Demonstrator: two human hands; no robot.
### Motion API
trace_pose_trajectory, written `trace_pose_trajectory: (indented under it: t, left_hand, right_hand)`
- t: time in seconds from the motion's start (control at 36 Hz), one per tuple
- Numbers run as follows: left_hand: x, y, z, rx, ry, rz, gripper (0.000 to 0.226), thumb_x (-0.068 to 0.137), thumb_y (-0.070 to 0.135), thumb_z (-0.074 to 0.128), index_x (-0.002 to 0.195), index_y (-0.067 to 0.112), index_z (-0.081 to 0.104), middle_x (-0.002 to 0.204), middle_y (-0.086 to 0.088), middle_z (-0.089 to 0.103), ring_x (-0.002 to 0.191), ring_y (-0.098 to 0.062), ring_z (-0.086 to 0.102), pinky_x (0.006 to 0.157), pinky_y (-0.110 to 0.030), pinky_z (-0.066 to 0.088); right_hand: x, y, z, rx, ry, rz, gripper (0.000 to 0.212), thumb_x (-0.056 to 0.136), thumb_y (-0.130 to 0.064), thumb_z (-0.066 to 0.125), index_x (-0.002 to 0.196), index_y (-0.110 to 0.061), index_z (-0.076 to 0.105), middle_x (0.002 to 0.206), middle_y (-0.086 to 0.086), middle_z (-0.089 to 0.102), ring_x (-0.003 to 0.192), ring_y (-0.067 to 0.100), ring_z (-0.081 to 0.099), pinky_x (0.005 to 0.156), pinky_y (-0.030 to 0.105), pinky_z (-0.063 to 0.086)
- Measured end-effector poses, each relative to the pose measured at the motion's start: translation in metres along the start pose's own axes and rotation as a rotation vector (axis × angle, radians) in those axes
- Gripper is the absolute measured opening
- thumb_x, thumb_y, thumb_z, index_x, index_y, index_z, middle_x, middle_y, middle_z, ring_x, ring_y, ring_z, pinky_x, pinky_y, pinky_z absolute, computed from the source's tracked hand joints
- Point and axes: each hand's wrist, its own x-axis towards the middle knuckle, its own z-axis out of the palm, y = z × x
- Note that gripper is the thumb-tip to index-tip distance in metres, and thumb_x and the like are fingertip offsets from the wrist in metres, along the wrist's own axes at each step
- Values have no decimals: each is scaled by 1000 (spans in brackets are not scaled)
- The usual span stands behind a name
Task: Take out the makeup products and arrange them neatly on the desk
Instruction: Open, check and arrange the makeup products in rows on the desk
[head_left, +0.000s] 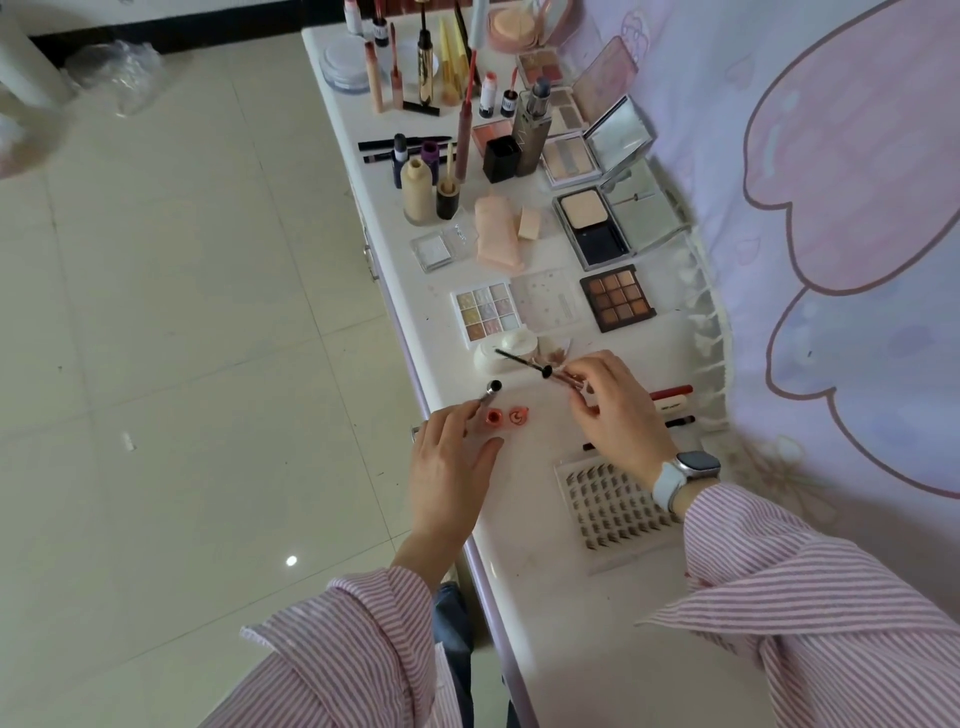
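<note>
Holding the mascara wand (522, 362) pinched in your right hand (613, 410) and its tube (487, 393) closed in your left hand (452, 467) just above the desk (524, 566), you seem mid-way through opening it, so next lay both neatly beside the palettes.

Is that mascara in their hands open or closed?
Open. The right hand holds the wand with its brush bare, apart from the tube in the left hand.
</note>
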Motion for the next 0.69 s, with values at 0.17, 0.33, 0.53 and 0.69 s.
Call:
trace_pose_trajectory:
  t: [0.17,0.33,0.53,0.69]
  left_hand:
    - [3,2,4,-10,5,-54,40,77,14,74,114,5,60,103,-5,62,90,-26,61,78,-48,52]
    - [6,-3,2,-46,-46,-50,47,77,9,72,121,6,57,111,-7,59,92,-25,60,80,-39,51]
    - [27,-11,-15,-109,-77,-84,33,89,-3,49,120,5,60,105,-6,65,86,-18,64,73,-10,43]
    - [57,-5,-18,-84,-239,-157,24,84,15,67,108,13,70,96,0,68,78,-9,55,68,-1,36]
  right_hand:
    - [-3,-9,8,158,132,141,21,80,-1,65,100,-3,60,90,7,59,75,10,50,68,19,45]
    - [7,-16,25,221,70,189,24,81,-15,68,104,-10,65,101,9,63,93,17,57,82,25,48]
    - [12,-23,32,324,48,204,23,79,-12,71,100,-5,67,104,12,66,98,22,61,86,25,47]
    - [17,-23,31,424,13,262,24,78,-12,71,102,-8,67,106,4,65,103,19,58,91,26,44]
